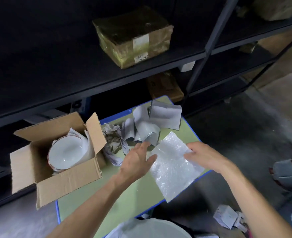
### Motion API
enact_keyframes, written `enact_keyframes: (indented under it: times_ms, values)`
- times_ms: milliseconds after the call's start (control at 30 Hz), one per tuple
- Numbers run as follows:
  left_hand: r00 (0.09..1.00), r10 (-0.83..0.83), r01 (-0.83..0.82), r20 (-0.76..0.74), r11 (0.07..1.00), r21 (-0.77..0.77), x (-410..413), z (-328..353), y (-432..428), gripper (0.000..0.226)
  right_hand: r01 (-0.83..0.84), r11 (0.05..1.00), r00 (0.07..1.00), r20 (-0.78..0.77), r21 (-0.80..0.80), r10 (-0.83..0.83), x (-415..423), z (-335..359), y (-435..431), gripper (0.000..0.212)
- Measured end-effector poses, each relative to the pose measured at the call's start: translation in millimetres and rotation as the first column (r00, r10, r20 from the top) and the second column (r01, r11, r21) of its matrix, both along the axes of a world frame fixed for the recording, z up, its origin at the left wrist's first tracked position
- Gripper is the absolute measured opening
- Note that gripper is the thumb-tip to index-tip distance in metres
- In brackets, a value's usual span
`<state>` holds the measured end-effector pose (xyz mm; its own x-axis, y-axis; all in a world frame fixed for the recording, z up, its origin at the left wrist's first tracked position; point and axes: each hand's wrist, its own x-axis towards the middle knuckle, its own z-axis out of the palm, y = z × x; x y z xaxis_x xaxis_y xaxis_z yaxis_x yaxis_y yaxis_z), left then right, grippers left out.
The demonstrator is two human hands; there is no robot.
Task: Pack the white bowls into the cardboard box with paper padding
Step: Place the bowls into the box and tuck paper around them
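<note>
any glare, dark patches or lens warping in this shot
Head view: the shelving is sunk in shadow with little detail; the bubble wrap sheet glints with small highlights; the white bowl shows a faint sheen, not blown out; the wide-angle lens bows the shelf edges and the upright post; the whole frame is slightly soft.

A green table point(141, 191) with a blue rim carries an open box point(69, 184) that hangs over its left edge. Just beside the box lies crumpled paper point(112, 141), with curled grey sheets point(159, 117) at the far end. Bubble wrap point(172, 169) reaches over the right edge.
</note>
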<state>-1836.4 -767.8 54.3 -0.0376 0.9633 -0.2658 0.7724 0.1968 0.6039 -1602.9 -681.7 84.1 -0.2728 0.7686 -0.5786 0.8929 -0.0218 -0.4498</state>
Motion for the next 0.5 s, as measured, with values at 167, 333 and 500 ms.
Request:
enact_keyframes:
  times_ms: [167,333,500]
  values:
    - [0.996,-0.023,0.01,0.084,0.988,0.151,-14.3,41.6,1.1,0.036,-0.181,0.983,0.971,-0.167,-0.039,0.172,-30.8,47.9,0.6,0.025]
    - [0.958,0.179,-0.224,0.223,0.954,0.2,-54.1,62.9,-11.0,0.039,-0.205,0.977,0.92,-0.328,0.061,0.213,-78.0,71.9,-4.7,0.019]
    - [0.848,0.406,-0.478,0.34,0.863,0.161,-112.9,75.5,-43.1,0.028,-0.103,0.995,0.798,-0.595,0.019,0.094,-125.2,77.7,-14.5,0.008]
